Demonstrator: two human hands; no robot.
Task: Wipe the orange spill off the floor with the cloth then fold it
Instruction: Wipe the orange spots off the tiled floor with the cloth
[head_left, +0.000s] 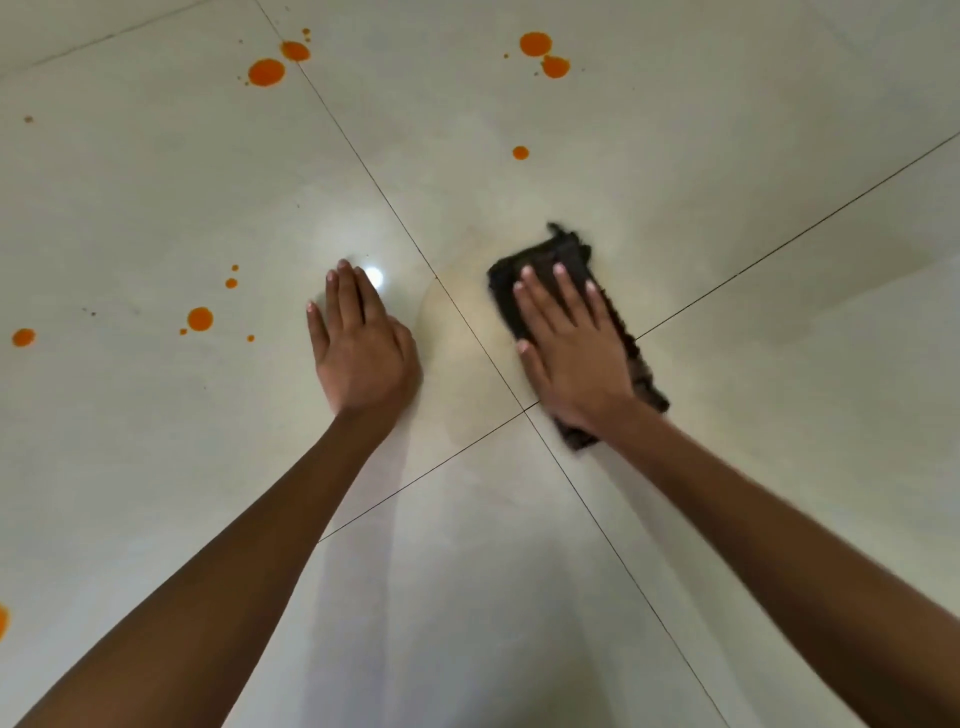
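Observation:
A dark brown cloth (563, 257) lies folded into a long pad on the pale tiled floor (519, 571). My right hand (571, 348) presses flat on top of it, fingers spread. My left hand (361, 343) rests flat on the bare tile to the left, holding nothing. Orange drops dot the floor: a pair at the far left (266, 71), a pair at the far right (535, 43), a single drop (520, 152) beyond the cloth, and a cluster at the left (200, 318). A faint yellowish smear (457, 312) lies between my hands.
Dark grout lines cross under my right wrist (524, 409). A lamp's bright reflection (373, 275) shines by my left fingertips. More orange drops sit at the left edge (23, 337) and the lower left edge (2, 621).

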